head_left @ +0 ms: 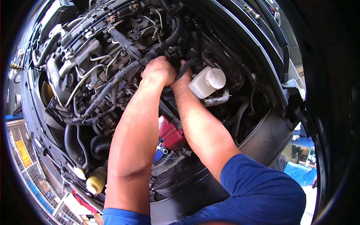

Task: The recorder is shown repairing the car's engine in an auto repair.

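Note:
My left hand (159, 69) is deep in the engine bay, curled like a fist beside a thick black corrugated conduit (129, 68). Its fingertips are out of sight, and so is whatever they grip. Close on its right, my right hand (183, 77) reaches down into the same dark gap. A black hose (186, 67) crosses in front of this hand, and its fingers are hidden. Just right of my right wrist stands a white reservoir (202, 84) with a round pale cap (215, 78).
Between my forearms lie a red plastic cover (171, 133) and a ring-ended metal piece (162, 150). Metal pipes (90, 75) and the engine fill the left. A yellowish reservoir (96, 181) sits at the lower left. The fender (255, 138) borders the right; a person in blue (300, 173) stands beyond.

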Available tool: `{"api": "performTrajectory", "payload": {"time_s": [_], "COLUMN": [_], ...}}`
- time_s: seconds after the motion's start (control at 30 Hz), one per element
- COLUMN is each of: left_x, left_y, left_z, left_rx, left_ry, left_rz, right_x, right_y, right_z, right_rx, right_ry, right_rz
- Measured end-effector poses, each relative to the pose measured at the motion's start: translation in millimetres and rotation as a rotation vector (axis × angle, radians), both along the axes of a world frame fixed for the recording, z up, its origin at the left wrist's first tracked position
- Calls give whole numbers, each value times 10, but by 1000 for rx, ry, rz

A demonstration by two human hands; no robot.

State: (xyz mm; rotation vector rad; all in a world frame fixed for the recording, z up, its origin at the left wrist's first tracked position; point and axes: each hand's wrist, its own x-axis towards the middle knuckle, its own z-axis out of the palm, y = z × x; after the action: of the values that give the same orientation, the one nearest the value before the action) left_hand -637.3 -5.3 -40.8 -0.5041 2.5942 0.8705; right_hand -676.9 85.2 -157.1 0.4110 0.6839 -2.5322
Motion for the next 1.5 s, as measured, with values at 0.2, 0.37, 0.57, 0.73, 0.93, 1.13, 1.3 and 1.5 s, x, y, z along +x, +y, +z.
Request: {"api": "performTrajectory", "payload": {"time_s": [0.2, 0.37, 0.57, 0.73, 0.93, 1.13, 1.3, 1.5], "left_x": [145, 141, 144, 81, 119, 155, 145, 131], "left_y": [-15, -88, -46, 18, 2, -30, -53, -12], "left_z": [260, 43, 7, 9, 48, -8, -126, -140], "left_rx": [-4, -35, -49, -40, -60, -95, -78, -95], "left_ry": [-70, -40, -68, -47, -98, -42, 39, 46], "left_rz": [67, 44, 61, 54, 96, 101, 99, 96], "right_x": [105, 104, 71, 64, 139, 201, 150, 134], "right_y": [-100, -162, -69, -11, -50, -106, -102, -55], "right_z": [31, -114, -211, -82, 207, 285, 137, 143], "right_rx": [13, -59, -22, 71, 92, 115, 46, 70], "right_ry": [-71, -96, -34, -41, -145, -206, -119, -98], "right_rz": [-59, -39, 16, -65, -98, -119, -69, -54]}}
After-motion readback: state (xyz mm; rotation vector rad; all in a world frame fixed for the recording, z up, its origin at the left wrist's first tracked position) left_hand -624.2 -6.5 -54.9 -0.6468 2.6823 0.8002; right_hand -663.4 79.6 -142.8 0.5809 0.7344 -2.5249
